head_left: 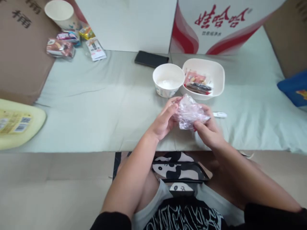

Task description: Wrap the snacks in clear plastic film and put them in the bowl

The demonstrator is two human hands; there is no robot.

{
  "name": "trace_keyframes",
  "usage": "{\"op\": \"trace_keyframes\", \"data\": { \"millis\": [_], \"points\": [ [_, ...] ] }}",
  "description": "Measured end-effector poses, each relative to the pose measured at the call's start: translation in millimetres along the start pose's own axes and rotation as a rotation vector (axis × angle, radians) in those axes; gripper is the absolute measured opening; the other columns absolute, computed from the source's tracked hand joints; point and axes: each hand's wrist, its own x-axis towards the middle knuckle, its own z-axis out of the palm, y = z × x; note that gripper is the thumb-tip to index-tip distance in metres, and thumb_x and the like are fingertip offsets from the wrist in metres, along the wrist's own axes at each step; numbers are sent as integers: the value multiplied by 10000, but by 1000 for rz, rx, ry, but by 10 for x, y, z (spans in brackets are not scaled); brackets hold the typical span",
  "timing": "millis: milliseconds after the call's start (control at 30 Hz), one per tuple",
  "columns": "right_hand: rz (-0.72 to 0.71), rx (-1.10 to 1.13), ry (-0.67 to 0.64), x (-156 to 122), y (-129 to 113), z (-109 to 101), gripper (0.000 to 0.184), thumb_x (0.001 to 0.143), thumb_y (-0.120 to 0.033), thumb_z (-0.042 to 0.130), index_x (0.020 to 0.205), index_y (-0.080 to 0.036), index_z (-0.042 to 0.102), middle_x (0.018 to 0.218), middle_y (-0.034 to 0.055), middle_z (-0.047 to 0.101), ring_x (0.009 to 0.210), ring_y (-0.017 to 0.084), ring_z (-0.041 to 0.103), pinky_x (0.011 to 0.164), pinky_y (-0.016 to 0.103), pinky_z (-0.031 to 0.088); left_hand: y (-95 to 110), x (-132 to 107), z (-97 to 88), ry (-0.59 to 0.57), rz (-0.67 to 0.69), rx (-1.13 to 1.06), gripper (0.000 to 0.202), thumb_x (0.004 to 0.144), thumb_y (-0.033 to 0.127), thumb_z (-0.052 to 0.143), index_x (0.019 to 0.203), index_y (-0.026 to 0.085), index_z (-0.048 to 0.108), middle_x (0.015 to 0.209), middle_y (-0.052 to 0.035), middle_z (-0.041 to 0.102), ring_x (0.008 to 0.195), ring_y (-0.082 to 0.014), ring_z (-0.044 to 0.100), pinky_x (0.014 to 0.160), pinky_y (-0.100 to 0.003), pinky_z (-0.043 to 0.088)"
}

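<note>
Both my hands hold a crumpled clear plastic wrapper (189, 111) just above the pale green table cover (107, 105). My left hand (165, 119) pinches its left side with closed fingers. My right hand (207, 129) grips its lower right edge. Right behind the wrapper stands a white paper cup (168, 80) with something white inside. Beside the cup sits a white square bowl (216, 72) holding several small sachets (198, 84).
A black phone (151, 59) lies at the back by a white box. Snack packets (59, 47) and a paper cup (59, 12) sit far left near a cardboard box. A small white object (219, 114) lies right of my hands. A blue item (294, 88) is at the right edge.
</note>
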Motion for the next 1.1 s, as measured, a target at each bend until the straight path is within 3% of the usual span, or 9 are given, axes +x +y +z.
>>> {"op": "trace_keyframes", "data": {
  "millis": [233,400,533,667,767,833,933,1033,1100],
  "points": [
    [3,-41,-10,-104,1,-238,589,822,-403,740,1330,-261,478,1298,125,604,1076,271,633,826,397,544,-203,155,56,31,94,398,434,714,374,854,1077,228,667,1009,-19,692,922,-170,638,826,-258,492],
    [17,-41,-31,-66,-3,-301,214,835,-344,694,966,-243,559,817,-3,620,672,155,542,634,310,451,-169,179,58,-61,-3,551,419,737,452,833,1043,201,693,1013,-49,698,892,-185,638,790,-264,498],
    [149,-55,82,-24,-9,-243,266,856,-391,680,801,-246,463,692,-36,515,612,138,459,603,304,397,-197,172,58,-146,-38,415,739,629,413,929,1278,272,605,1180,-63,675,1009,-219,670,868,-299,536],
    [105,-65,156,-15,-17,-182,175,904,-377,619,842,-252,512,825,15,561,748,184,545,690,351,467,-220,192,77,-81,25,446,915,591,261,951,1398,312,523,1281,-84,649,1125,-265,666,945,-364,548],
    [-51,-107,180,-39,-16,-210,101,928,-361,598,948,-262,595,1023,72,588,968,241,599,848,422,512,-151,181,38,-16,68,530,857,636,239,910,1412,308,551,1199,-71,678,1012,-237,683,875,-352,561],
    [-81,-103,236,-61,-5,-246,203,898,-365,644,1069,-272,587,1152,100,578,1095,276,589,898,445,516,-75,148,-8,-53,-8,590,866,649,220,891,1439,314,548,1089,-51,702,903,-206,684,802,-319,559],
    [12,-44,123,-79,18,-270,443,842,-383,701,1231,-273,521,1242,111,594,1090,280,610,887,439,530,6,95,-65,-107,-84,637,864,622,191,900,1416,291,575,1028,-48,717,880,-194,688,782,-285,549],
    [133,14,5,-76,22,-232,441,826,-390,703,1203,-262,512,1141,74,648,963,244,638,857,417,533,-19,76,-77,-11,30,517,833,594,245,939,1347,306,589,1186,-66,700,970,-200,698,842,-288,555],
    [191,67,40,-73,12,-180,401,814,-404,712,1125,-257,505,1046,44,643,877,218,626,789,384,525,-91,78,-56,58,92,404,776,616,347,945,1302,309,586,1259,-73,674,1029,-215,697,881,-312,561]
  ]
}}
